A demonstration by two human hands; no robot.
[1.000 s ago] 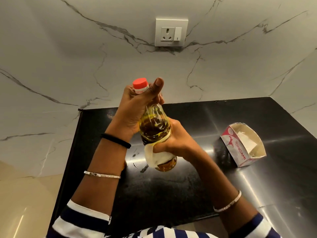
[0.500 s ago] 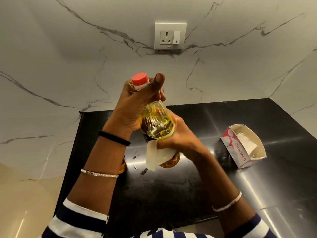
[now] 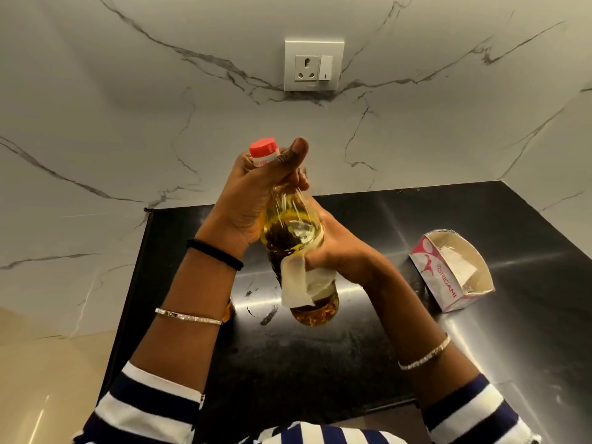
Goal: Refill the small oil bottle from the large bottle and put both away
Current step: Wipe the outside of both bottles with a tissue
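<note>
Black surface (image 3: 320, 363) below — left hand (image 3: 246, 200) grips the capped oil bottle (image 3: 291, 225) by the neck; right hand (image 3: 336, 248) clasps white paper (image 3: 296, 283), apparently tissue, against its body.

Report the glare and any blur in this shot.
Head view: white glare streaks cross the black countertop beside the tissue box and beneath the oil bottle; highlights glint in the oil; the red cap and the box print look sharp, unblurred.

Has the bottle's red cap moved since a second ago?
Yes, slightly: the red plastic cap of the clear oil bottle has risen a little toward the white wall socket.
</note>
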